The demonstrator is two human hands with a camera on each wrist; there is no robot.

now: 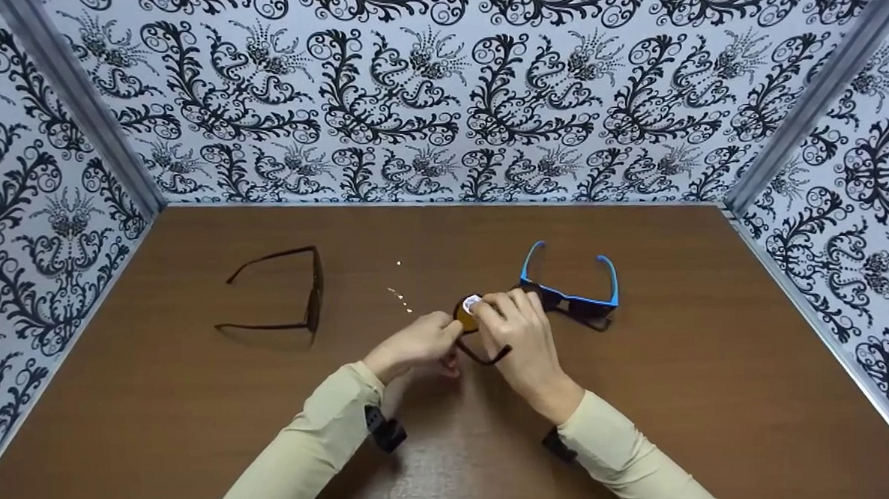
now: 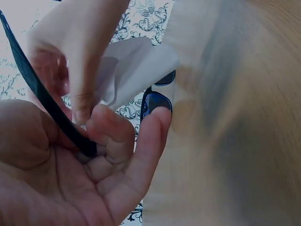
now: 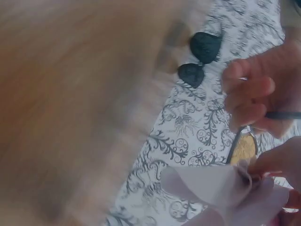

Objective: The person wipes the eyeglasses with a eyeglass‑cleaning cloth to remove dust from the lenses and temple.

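Observation:
Near the middle of the table, my left hand point(image 1: 415, 344) holds a pair of dark-framed sunglasses with an amber lens point(image 1: 465, 320). One dark temple point(image 2: 47, 99) crosses the left palm in the left wrist view. A white round patch with print point(image 1: 472, 304) shows on the lens. My right hand point(image 1: 520, 340) is at the lens, its fingers bent. Both wrist views show it pinching a thin, pale, folded cloth point(image 3: 207, 186) against the glasses. From the head, the right hand hides most of the cloth and the other lens.
Blue-and-black sunglasses point(image 1: 608, 301) lie just beyond the right hand, temples pointing to the back. Black-framed glasses point(image 1: 316, 289) lie at the left, temples pointing left. Patterned walls point(image 1: 438, 92) enclose the brown table point(image 1: 683, 389) at the back and sides.

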